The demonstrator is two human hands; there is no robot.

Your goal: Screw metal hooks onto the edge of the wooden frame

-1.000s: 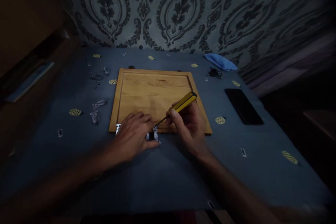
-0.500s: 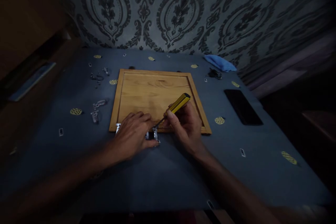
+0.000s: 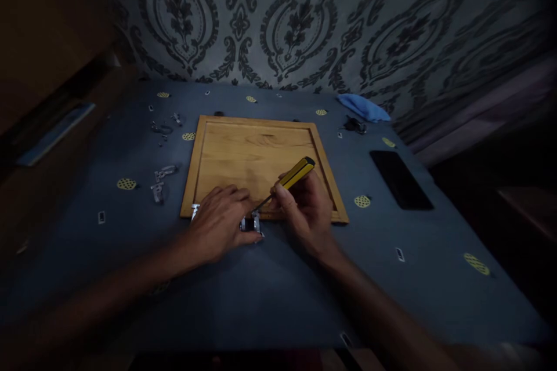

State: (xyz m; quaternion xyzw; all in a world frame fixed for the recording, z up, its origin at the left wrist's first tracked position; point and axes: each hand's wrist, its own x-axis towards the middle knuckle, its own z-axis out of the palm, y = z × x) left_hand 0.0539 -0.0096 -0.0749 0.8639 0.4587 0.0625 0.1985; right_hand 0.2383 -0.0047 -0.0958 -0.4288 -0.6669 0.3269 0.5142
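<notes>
A framed wooden cabinet door (image 3: 250,156) lies flat in front of me. At its near edge sits a shiny metal hinge (image 3: 256,222), partly covered by my left hand (image 3: 217,223). The thumb presses along the hinge's near side while the fingers rest over the door's frame. My right hand (image 3: 307,214) grips a yellow and black screwdriver (image 3: 297,174), tilted with its shaft pointing down-left. The tip is at the hinge; whether it sits in a screw is too small to tell. Another metal piece (image 3: 195,210) shows at the door's near left corner, beside my left wrist.
Loose metal hinge parts (image 3: 160,182) lie left of the door, with more small hardware (image 3: 165,125) farther back. To the right are a black phone-like slab (image 3: 401,179), a dark small object (image 3: 355,124) and a blue cloth (image 3: 364,108). A patterned wall rises behind.
The view has shifted very slightly. Both hands stay at the hinge, and the screwdriver keeps almost the same tilt.
</notes>
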